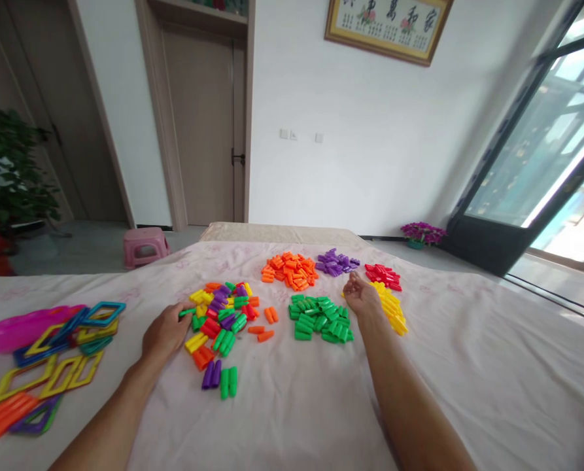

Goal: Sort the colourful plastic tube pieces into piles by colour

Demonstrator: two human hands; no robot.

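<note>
My left hand (pixel 167 332) is at the left edge of a mixed heap of coloured plastic building pieces (pixel 223 314). Its fingers are closed on a green piece (pixel 186 313), shaped like joined tubes. My right hand (pixel 361 296) hovers beside the yellow pile (pixel 392 309), fingers drawn together. A bit of yellow shows at its fingertips; whether it is held or lies behind them I cannot tell. Around that hand lie a green pile (pixel 321 319), an orange pile (pixel 292 269), a purple pile (pixel 337 262) and a red pile (pixel 384 276).
Several loose orange pieces (pixel 265 335) lie between the mixed heap and the green pile. Nearer me are a purple piece (pixel 212 375) and a green one. Flat coloured frames (pixel 51 379) and a magenta item (pixel 21 327) lie on the cloth-covered table (pixel 292 418) at left.
</note>
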